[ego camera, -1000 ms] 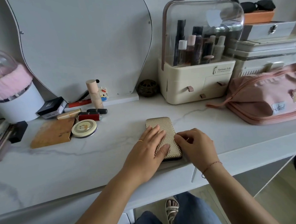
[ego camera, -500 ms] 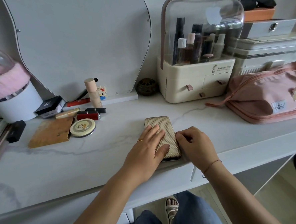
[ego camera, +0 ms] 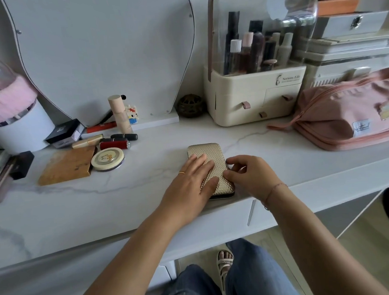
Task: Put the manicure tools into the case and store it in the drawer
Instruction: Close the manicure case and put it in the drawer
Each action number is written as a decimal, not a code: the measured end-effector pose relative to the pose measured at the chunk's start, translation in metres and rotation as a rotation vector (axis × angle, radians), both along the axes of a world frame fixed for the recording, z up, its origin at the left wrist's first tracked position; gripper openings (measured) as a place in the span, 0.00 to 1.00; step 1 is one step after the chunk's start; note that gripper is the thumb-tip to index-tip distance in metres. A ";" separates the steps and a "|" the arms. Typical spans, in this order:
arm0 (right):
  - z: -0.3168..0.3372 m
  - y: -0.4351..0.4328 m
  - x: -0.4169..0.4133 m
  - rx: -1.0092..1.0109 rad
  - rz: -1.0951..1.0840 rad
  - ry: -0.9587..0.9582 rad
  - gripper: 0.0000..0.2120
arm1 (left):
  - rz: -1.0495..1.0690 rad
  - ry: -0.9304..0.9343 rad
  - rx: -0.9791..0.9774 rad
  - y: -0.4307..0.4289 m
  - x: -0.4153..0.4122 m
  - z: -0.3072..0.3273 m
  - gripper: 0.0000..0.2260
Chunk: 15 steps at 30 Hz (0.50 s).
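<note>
A gold, dimpled manicure case (ego camera: pixel 208 154) lies closed on the white marble dressing table (ego camera: pixel 101 210), near its front edge. My left hand (ego camera: pixel 191 185) rests flat on the case's lid with straight fingers. My right hand (ego camera: pixel 251 175) sits at the case's right edge, fingers curled, fingertips and thumb at the clasp on that side. No manicure tools are in sight. A drawer front (ego camera: pixel 281 207) shows under the tabletop, below my right wrist.
A cream cosmetics organiser with a clear dome (ego camera: pixel 256 93) stands behind the case. A pink pouch (ego camera: pixel 351 117) lies right. Lipsticks (ego camera: pixel 114 144), a round compact (ego camera: pixel 107 158) and a wooden card (ego camera: pixel 67 165) lie left. A mirror (ego camera: pixel 101 52) leans at the back.
My right hand's fingers have lifted and spread a little at the case's right edge. My left hand stays flat on the lid. The case has not moved.
</note>
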State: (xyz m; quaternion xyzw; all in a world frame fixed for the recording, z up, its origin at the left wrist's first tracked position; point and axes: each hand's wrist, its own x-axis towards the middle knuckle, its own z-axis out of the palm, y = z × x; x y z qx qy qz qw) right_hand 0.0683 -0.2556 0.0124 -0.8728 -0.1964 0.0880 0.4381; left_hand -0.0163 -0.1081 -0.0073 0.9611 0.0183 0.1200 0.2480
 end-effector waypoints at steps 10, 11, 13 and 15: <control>-0.001 0.001 -0.003 -0.179 0.026 -0.058 0.14 | -0.031 0.069 -0.006 -0.002 -0.008 0.009 0.36; 0.000 0.000 -0.003 -0.150 0.038 -0.041 0.14 | -0.030 0.096 0.046 -0.003 -0.010 0.010 0.42; 0.005 -0.003 -0.002 -0.056 0.053 0.028 0.14 | -0.018 0.092 0.132 -0.003 -0.011 0.011 0.48; 0.013 -0.009 -0.005 0.049 0.082 0.140 0.12 | -0.018 -0.017 0.141 -0.004 -0.011 0.010 0.47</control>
